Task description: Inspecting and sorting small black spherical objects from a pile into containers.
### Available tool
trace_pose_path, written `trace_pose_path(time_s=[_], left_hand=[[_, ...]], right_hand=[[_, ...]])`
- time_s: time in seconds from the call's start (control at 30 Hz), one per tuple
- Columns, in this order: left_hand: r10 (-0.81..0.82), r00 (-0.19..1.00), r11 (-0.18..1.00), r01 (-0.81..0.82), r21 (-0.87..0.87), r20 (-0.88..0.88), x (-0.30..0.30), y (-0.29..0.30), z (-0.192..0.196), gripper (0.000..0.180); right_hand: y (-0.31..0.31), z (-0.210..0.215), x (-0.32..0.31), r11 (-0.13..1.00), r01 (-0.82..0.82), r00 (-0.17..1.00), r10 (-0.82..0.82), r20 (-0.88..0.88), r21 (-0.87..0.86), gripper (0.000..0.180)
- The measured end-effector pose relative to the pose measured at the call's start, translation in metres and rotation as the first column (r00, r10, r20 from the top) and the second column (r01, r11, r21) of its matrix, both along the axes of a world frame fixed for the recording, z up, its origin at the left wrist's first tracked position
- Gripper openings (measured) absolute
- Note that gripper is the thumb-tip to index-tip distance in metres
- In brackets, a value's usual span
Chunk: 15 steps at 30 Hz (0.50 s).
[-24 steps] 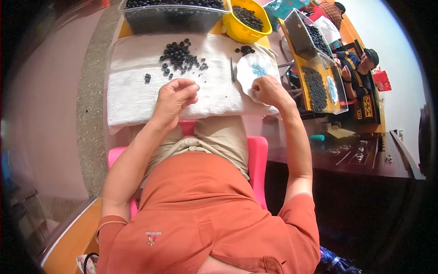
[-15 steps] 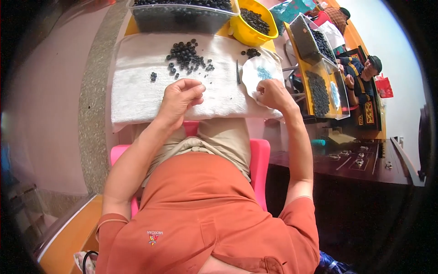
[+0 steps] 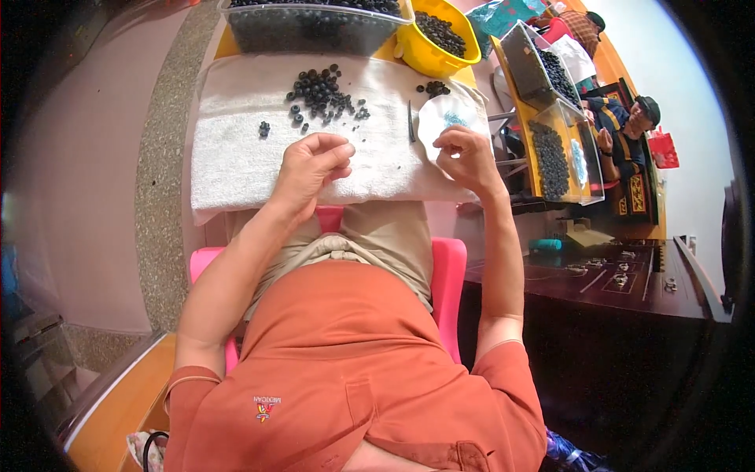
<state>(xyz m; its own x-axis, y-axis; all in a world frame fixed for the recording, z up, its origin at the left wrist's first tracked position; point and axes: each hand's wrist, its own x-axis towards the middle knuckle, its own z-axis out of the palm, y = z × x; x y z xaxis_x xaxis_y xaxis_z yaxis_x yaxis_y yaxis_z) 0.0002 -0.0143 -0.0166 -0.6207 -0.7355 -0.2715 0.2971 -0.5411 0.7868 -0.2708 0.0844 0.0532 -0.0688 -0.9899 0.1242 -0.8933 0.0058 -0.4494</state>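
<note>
Lying loose on a white towel [image 3: 236,149], small dark round beads [image 3: 322,93]; both hands' grip unclear.

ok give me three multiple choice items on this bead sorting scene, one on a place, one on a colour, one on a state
1. Where does the loose pile of dark beads lie?
A. on the white towel
B. on the floor
C. in the person's lap

2. What colour is the round bowl of beads?
A. green
B. yellow
C. white

3. How is the left hand?
A. flat, palm down
B. gripping the bowl
C. fingers curled, pinched together

Answers:
1 A, the beads sit on the towel's far part.
2 B, its rim is bright yellow.
3 C, the fingertips meet above the towel.
</note>
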Motion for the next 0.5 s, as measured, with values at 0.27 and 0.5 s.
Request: trace_pose_path(time_s=[0.27, 0.5], left_hand=[[0.008, 1.000, 1.000, -0.008, 0.023, -0.014, -0.001, 0.001, 0.001, 0.013], [-0.014, 1.000, 1.000, 0.014, 0.019, -0.029, 0.001, 0.003, 0.009, 0.010]], right_hand=[[-0.029, -0.032, 0.056, 0.987, -0.100, 0.809, 0.152, 0.568, -0.122, 0.017], [-0.045, -0.045, 0.088, 0.993, -0.079, 0.558, 0.114, 0.822, -0.085, 0.013]])
